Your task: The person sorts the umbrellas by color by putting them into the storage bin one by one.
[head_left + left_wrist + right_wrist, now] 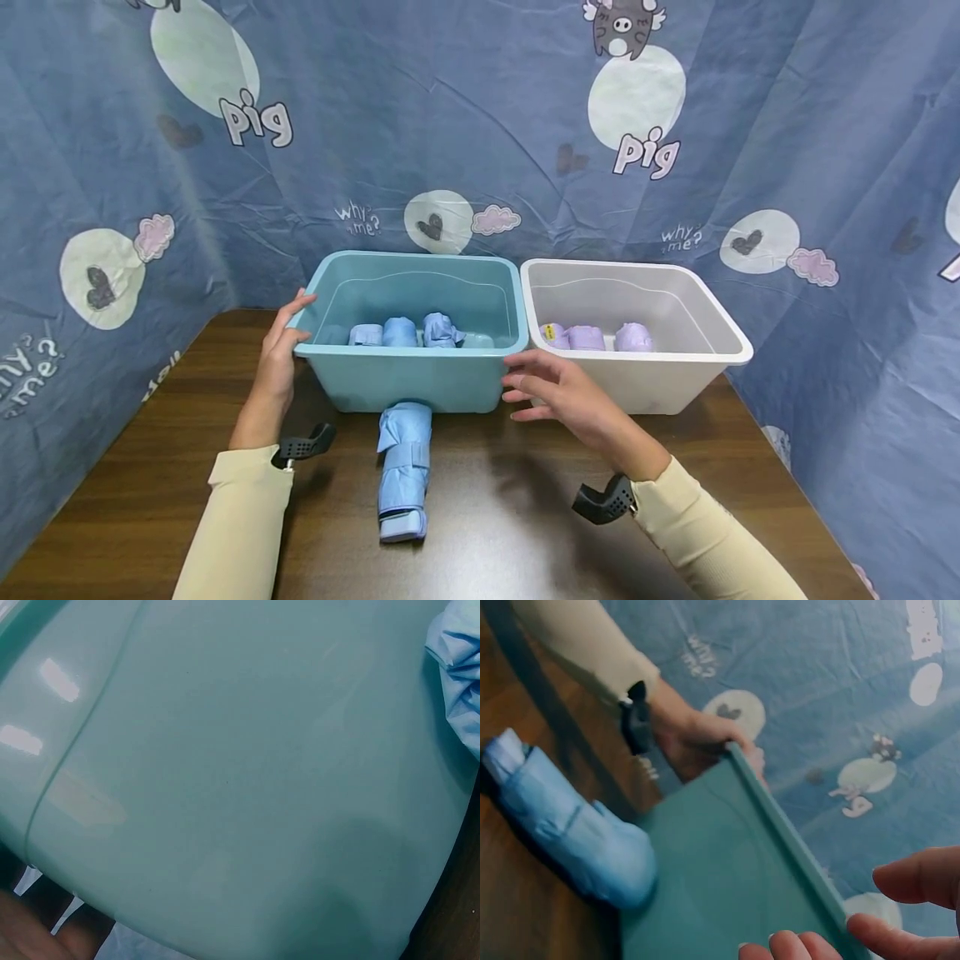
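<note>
My left hand (pixel 279 358) grips the left rim of a teal plastic bin (pixel 420 379), fingers along its outer side and thumb at the front corner. In the right wrist view that left hand (pixel 705 742) holds the bin's corner. My right hand (pixel 558 392) is at the bin's right front corner, fingers spread and holding nothing. A folded blue umbrella (pixel 405 467) lies on the table with one end against the bin's front wall. Inside the bin are blue bundles (pixel 400 332), partly hidden by the front rim.
A white bin (pixel 645 387) stands right beside the teal one, with purple bundles (pixel 587 337) inside. Both bins sit toward the back of the brown wooden table (pixel 495 533). A blue printed cloth (pixel 465 133) hangs behind and at the sides.
</note>
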Demonstrator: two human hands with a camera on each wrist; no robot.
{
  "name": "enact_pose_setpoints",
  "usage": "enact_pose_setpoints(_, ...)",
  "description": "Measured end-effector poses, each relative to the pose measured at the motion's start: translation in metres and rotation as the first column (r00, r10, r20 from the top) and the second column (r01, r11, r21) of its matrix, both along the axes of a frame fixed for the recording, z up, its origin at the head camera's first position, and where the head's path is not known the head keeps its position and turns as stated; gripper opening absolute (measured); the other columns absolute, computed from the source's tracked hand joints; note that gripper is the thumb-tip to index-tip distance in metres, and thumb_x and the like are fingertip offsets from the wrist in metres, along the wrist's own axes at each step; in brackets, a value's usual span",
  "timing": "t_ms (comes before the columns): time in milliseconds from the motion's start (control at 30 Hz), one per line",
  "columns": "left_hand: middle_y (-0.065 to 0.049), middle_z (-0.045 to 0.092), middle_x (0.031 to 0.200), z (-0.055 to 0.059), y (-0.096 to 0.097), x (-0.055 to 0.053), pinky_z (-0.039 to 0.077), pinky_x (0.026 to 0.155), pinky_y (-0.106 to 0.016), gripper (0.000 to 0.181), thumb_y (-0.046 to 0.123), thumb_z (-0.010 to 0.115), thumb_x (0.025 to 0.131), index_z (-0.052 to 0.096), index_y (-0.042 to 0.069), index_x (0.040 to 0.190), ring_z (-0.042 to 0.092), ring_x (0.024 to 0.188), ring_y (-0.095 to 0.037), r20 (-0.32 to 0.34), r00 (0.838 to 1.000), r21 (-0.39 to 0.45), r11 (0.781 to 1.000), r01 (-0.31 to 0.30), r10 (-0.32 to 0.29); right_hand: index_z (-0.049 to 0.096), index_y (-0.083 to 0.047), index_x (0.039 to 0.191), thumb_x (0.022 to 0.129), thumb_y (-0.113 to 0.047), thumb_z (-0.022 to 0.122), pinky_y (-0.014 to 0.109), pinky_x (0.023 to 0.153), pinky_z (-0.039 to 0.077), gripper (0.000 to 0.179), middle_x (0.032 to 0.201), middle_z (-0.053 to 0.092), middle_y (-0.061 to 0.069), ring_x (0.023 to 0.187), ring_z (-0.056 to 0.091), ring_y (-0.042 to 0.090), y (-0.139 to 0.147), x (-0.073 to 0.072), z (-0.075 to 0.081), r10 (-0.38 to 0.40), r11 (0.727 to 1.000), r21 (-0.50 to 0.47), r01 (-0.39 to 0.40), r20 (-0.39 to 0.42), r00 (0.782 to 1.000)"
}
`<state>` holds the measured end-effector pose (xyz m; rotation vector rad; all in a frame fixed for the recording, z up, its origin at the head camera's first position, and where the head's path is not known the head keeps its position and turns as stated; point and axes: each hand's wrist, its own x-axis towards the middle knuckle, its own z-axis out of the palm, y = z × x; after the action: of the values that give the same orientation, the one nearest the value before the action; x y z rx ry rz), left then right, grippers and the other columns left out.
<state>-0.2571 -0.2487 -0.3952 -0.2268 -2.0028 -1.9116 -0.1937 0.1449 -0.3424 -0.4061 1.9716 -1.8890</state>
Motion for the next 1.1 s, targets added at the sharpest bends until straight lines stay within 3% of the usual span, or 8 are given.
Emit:
enact_pose_setpoints(233, -0.003, 0.019, 0.160, 0.000, 0.000, 0.001, 0.002, 0.112, -0.052, 0.058, -0.001, 0.033, 0.087, 0.045, 0.008, 0.143, 0.010, 0.147, -0.020, 0.000, 1.000, 0.001, 1.000, -0.006, 0.006, 0.045, 0.002, 0.136, 0.096, -0.012, 0.055, 0.045, 0.081, 0.053, 0.044, 0.123, 0.057, 0.024, 0.103, 0.064, 0.029, -0.016, 0.002, -0.021, 0.037, 0.999, 0.027, -0.038, 0.034, 0.999)
enact_pose_setpoints(533, -0.003, 0.018, 0.160, -0.001, 0.001, 0.001, 0.004, 0.112, -0.050, 0.059, -0.002, 0.033, 0.086, 0.044, 0.006, 0.144, 0.010, 0.147, -0.020, 0.007, 1.000, 0.005, 1.000, -0.007, 0.007, 0.045, 0.002, 0.136, 0.095, -0.015, 0.059, 0.045, 0.079, 0.053, 0.047, 0.123, 0.058, 0.019, 0.110, 0.059, 0.040, -0.045, 0.005, -0.048, 0.059, 0.998, 0.002, -0.060, 0.112, 0.992)
enact_pose_setpoints(900, -0.002, 0.018, 0.161, -0.001, 0.000, 0.000, 0.006, 0.111, -0.049, 0.059, -0.002, 0.033, 0.087, 0.043, 0.007, 0.144, 0.010, 0.147, -0.019, 0.003, 1.000, 0.011, 1.000, 0.008, -0.008, 0.047, 0.002, 0.133, 0.093, -0.013, 0.059, 0.047, 0.074, 0.054, 0.044, 0.114, 0.060, 0.021, 0.106, 0.060, 0.044, -0.078, 0.009, -0.082, 0.029, 0.999, -0.023, -0.025, 0.159, 0.987)
enact_pose_setpoints(1100, -0.004, 0.017, 0.161, -0.001, 0.000, -0.001, 0.005, 0.111, -0.050, 0.059, -0.002, 0.033, 0.087, 0.044, 0.007, 0.144, 0.010, 0.147, -0.020, -0.001, 1.000, 0.023, 1.000, 0.012, -0.012, 0.045, -0.001, 0.135, 0.090, -0.010, 0.061, 0.050, 0.070, 0.054, 0.048, 0.106, 0.060, 0.016, 0.094, 0.063, 0.037, -0.094, 0.010, -0.095, -0.001, 1.000, -0.025, 0.005, 0.152, 0.988)
